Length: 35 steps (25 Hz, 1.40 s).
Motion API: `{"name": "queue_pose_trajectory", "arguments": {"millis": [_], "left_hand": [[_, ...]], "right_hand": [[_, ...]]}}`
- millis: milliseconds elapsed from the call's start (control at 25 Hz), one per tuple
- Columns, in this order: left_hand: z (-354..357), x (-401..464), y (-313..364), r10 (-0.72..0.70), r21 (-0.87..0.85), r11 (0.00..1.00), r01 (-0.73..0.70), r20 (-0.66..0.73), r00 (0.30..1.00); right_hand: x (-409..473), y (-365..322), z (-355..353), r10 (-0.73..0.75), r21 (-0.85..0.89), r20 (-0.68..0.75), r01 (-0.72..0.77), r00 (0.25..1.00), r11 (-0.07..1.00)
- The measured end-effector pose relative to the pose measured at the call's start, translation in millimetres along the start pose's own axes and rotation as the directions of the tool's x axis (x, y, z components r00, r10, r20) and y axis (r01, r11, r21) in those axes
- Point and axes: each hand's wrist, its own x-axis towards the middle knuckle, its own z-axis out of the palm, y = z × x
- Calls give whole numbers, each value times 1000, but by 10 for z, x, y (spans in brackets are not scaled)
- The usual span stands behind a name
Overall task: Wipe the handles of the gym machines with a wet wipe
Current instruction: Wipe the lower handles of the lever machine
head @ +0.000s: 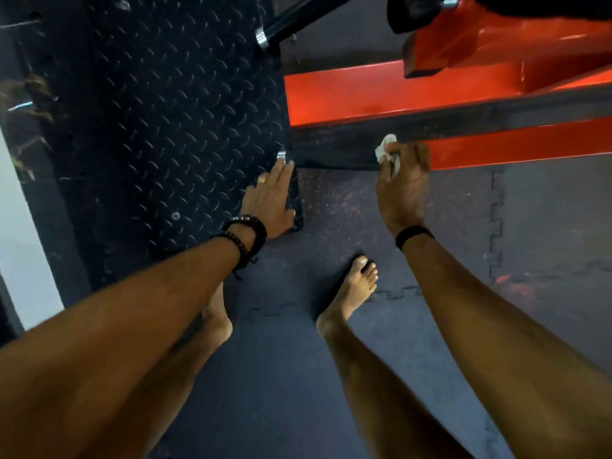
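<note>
The person leans over the machine, both arms reaching down. The right hand (402,183) has its fingers curled round a crumpled white wet wipe (385,148), which bunches out past the fingertips at the top of the grip and touches the lower edge of a dark bar (463,125) running across the orange frame (364,91). The left hand (271,197) lies flat, fingers straight, along the right edge of the black tread-plate platform (172,127), near that platform's lower right corner; its fingertips reach a small chrome cap (281,156) on that edge. A ring sits on one finger and dark bracelets (246,236) circle the wrist. Another chrome-collared black bar (288,23) crosses the platform's top right corner. Two bare feet stand on the dark interlocking floor mat (546,226) below.
</note>
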Motion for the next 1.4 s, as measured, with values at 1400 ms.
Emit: {"name": "queue_pose_trajectory", "arguments": {"millis": [1400], "left_hand": [[-430,195,-396,52,-573,819,23,114,992]], "right_hand": [[-708,-966,753,221,107,-127,-208,967,972]]}}
